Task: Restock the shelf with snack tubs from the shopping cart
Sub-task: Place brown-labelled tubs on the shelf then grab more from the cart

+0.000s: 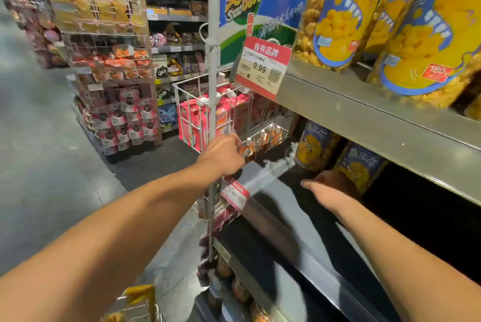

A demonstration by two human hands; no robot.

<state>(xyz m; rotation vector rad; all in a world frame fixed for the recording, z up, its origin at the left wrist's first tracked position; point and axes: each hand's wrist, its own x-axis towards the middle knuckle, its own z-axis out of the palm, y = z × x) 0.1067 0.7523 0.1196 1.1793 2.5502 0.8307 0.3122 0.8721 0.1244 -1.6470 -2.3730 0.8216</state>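
Note:
Tall clear snack tubs with blue and yellow labels (426, 43) stand on the upper metal shelf (364, 113) at right. Two more stand tilted in the dark lower shelf: one (312, 147) further back and one (364, 165) nearer. My right hand (328, 189) reaches into that lower shelf and rests against the nearer tub, thumb spread to the left, fingers hidden. My left hand (223, 155) is stretched forward with its fingers curled around the white pole (214, 35) of a hanging wire rack at the shelf's end.
A red price tag (263, 66) hangs off the upper shelf edge, a smaller price tag (234, 193) off the lower shelf. Wire baskets (208, 113) with red packs hang from the pole. A wire cart corner (135, 303) shows at bottom left. Grey aisle floor (39, 139) lies left.

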